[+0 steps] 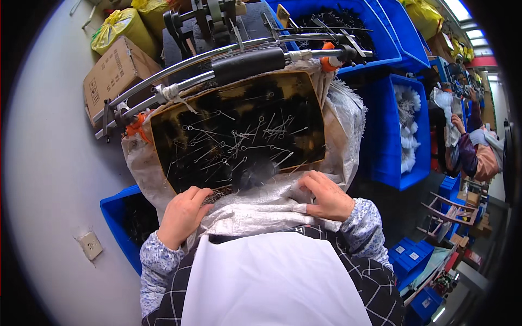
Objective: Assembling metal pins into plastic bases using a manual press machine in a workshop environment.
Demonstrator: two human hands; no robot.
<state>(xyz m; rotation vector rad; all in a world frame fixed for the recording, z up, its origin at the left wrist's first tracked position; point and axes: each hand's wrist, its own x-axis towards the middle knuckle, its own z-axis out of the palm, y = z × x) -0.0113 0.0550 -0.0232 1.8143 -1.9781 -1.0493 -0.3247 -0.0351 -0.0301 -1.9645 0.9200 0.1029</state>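
Observation:
A shallow tray (244,103) with tan walls and a dark bottom lies in front of me. Scattered over it are several thin metal wires (239,136) with looped ends. A white woven sack (244,217) is draped around the tray and bunched along its near edge. My left hand (185,216) is curled on the sack at the near left corner, beside a small clump of wires (218,194). On the right, my right hand (329,198) is closed on a fold of the sack, with white wrap on its thumb. A blurred grey patch shows between the hands inside the tray.
Metal rods with a black roller (247,65) cross behind the tray, below a dark machine (212,22). Blue bins (389,136) stand right and behind, and another blue bin (117,217) at left. A cardboard box (119,70) sits by the wall. Another person (478,152) works far right.

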